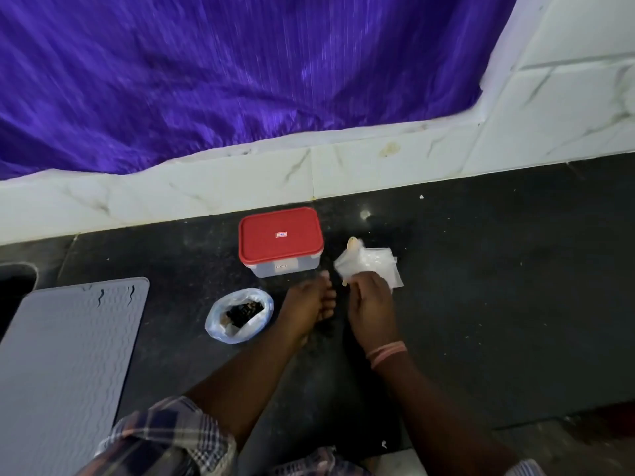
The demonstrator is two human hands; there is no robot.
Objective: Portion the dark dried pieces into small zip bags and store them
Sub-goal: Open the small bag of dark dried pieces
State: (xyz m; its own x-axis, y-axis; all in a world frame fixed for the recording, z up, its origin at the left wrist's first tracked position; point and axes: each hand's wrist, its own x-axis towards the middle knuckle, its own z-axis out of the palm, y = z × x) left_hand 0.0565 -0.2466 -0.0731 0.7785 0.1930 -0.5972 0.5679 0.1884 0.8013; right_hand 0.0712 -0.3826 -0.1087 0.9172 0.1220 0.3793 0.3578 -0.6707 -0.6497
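On the black counter an open clear plastic bag [239, 316] holds the dark dried pieces [244, 312]. Behind it stands a clear box with a red lid [281, 240], lid on. A stack of small clear zip bags [372, 266], bound by a yellowish rubber band, lies to the right of the box. My right hand [371, 309] pinches the near left corner of that stack. Close beside it on the left, my left hand [309, 305] hovers over the counter with its fingers curled; I cannot tell whether it holds anything.
A grey ribbed mat [68, 365] covers the counter's left part, with a dark sink opening [15, 286] at the far left edge. White marble tiles [206, 187] and a purple curtain [240, 70] rise behind the counter. Small crumbs dot the black surface.
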